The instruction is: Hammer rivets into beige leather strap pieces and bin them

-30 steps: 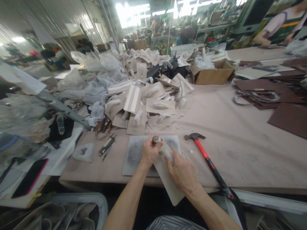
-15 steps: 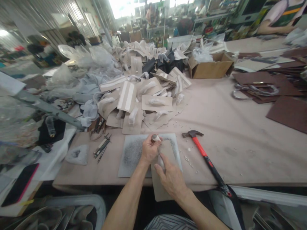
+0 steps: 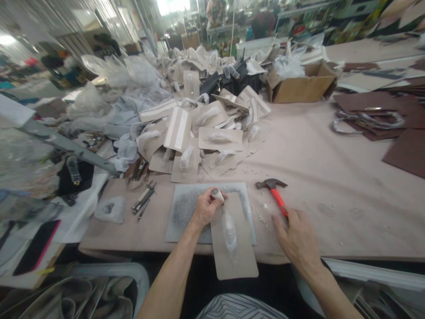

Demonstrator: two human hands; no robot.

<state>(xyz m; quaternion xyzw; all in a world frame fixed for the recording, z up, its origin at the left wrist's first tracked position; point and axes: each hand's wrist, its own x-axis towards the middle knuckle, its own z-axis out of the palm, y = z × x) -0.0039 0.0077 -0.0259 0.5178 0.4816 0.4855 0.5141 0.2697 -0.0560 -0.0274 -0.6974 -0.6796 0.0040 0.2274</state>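
Fingers, left hand point(image 3: 205, 208): drawn close in a pinch on a short pale cylinder point(image 3: 219, 196), its round grey end uppermost. Whether the cylinder's lower end touches anything is hidden.

Fingers, right hand point(image 3: 299, 241): laid over the handle of a claw hammer point(image 3: 278, 200), thumb apart on the near-left side; how tightly they are curled, cannot tell. Hammer head beyond the fingertips, red grip section partly showing.

Beige panel point(image 3: 244, 239): one, just right of the left fingers and running toward the wearer past the table edge. Plastic-wrapped strap handle point(image 3: 229, 232): on the panel, between the two hands.

Grey slab point(image 3: 187, 235): beneath the left fingers, surface darkly speckled.

Small pale bits point(image 3: 261, 218): scattered just left of the right fingers.

Slim tools point(image 3: 144, 201): several, left of the left fingers — clear plastic bag point(image 3: 111, 210) farther left.

Heap of beige panels point(image 3: 221, 139): beyond the left fingers.

Cardboard box point(image 3: 302, 91): well beyond the right fingers.
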